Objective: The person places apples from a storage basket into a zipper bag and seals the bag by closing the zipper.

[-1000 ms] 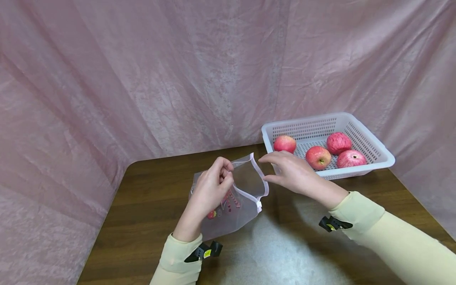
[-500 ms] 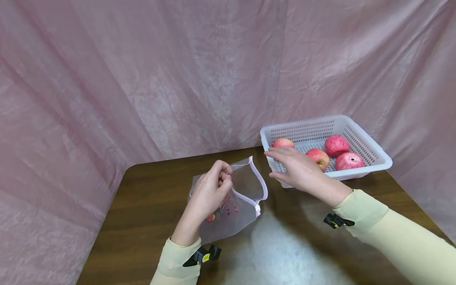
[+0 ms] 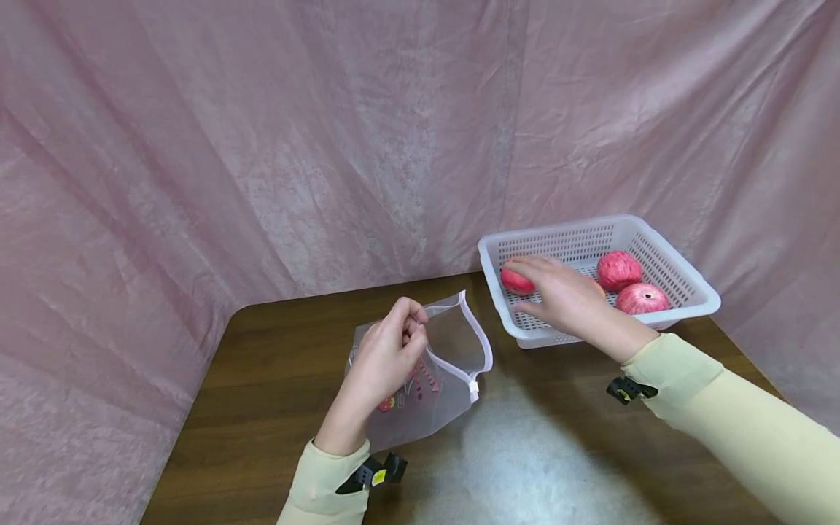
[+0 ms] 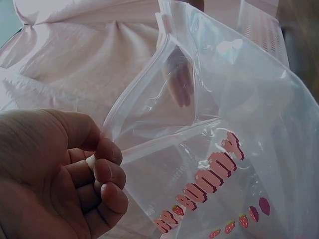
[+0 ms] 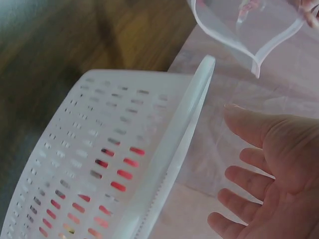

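Observation:
My left hand (image 3: 387,354) pinches the rim of a clear zip bag (image 3: 420,423), whose mouth gapes toward the right. Red lettering (image 4: 199,186) and small strawberries are printed on the bag in the left wrist view. A white slider (image 3: 474,389) sits at the near corner of its mouth. Over the left part of a white plastic basket (image 3: 682,316), my right hand (image 3: 567,295) reaches with fingers and thumb spread, holding nothing. A red apple (image 3: 514,283) shows just beyond its fingertips. Another apple (image 3: 599,287) is mostly hidden behind that hand.
Two more apples, one upper (image 3: 619,270) and one lower (image 3: 642,298), lie at the basket's right side. The basket stands at the back right of a brown wooden table (image 3: 262,415). A pink curtain (image 3: 328,146) hangs behind.
My right hand has moved right, from beside the bag's mouth to over the basket, and its apples are now partly covered. The left hand keeps its pinch on the bag.

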A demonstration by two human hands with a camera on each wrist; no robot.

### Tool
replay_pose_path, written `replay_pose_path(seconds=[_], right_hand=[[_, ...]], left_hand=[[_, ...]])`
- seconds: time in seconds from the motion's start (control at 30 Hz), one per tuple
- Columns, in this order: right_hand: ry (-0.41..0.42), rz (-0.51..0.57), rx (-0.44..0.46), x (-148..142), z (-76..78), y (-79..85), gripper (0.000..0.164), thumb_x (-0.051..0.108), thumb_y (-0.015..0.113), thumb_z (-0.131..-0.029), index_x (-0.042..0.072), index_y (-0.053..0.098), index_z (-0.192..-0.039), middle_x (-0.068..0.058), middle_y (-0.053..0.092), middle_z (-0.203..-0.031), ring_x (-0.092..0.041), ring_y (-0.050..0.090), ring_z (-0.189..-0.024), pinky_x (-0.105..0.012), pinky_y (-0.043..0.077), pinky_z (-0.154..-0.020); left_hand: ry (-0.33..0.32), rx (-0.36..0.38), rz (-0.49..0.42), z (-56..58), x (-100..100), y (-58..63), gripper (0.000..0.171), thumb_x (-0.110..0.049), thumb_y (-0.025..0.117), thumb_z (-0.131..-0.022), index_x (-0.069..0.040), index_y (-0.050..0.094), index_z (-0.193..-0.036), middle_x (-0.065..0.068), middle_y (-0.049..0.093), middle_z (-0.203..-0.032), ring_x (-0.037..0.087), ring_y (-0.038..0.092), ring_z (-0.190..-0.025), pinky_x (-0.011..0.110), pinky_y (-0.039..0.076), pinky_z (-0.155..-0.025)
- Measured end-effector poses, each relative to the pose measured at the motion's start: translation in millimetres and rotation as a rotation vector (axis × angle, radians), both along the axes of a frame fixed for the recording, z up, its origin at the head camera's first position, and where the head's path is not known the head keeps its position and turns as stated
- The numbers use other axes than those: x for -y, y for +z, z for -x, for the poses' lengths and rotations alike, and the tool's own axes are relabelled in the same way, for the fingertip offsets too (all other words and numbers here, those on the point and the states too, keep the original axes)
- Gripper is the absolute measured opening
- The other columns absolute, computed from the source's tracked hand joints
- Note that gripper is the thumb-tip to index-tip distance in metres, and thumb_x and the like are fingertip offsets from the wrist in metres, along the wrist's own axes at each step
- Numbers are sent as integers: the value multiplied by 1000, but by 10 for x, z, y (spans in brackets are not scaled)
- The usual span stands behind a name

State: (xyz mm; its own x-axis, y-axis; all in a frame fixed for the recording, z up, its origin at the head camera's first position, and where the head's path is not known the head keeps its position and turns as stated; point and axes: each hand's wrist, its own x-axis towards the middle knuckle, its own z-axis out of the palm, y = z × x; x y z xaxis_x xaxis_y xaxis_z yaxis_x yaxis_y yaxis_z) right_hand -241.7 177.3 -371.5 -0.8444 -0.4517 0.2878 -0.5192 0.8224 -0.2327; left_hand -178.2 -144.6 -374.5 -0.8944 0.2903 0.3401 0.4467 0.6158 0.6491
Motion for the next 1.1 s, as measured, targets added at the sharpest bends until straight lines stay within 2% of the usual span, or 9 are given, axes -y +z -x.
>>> replay_pose_path(seconds=[0.37,0.73,0.93,1.1], right_hand=[[-59,-9,29,-94,170,4,67,16,87,-93,1,62,-153,-26,57,-157,-49,52,-146,-65,40,-119],[-94,-44,88,-153,338,5,73,25,90,-92,1,60,-154,-27,55,-159,-51,47,-148,-67,37,-120],[-109,-77,142,-145,415,13,75,25,90,-93,1,57,-156,-29,53,-160,-53,45,-149,-68,36,-121],[-128,-96,226,-113,460,10,79,26,88,-95,2,52,-161,-31,43,-166,-56,38,-153,-70,31,-123]], left_hand=[[-13,-8,-4,11,9,9,18,-3,62,-101,-13,63,-115,-6,57,-81,12,52,-65,31,42,-58],[-9,17,1,17,27,24,17,-5,64,-102,-17,63,-114,-6,57,-81,12,51,-64,32,44,-59],[-11,18,0,27,42,19,16,-5,65,-102,-16,63,-115,-5,57,-82,13,51,-65,32,44,-59],[-11,10,6,26,48,14,17,-5,64,-102,-15,63,-116,-6,57,-81,12,52,-65,31,43,-59]])
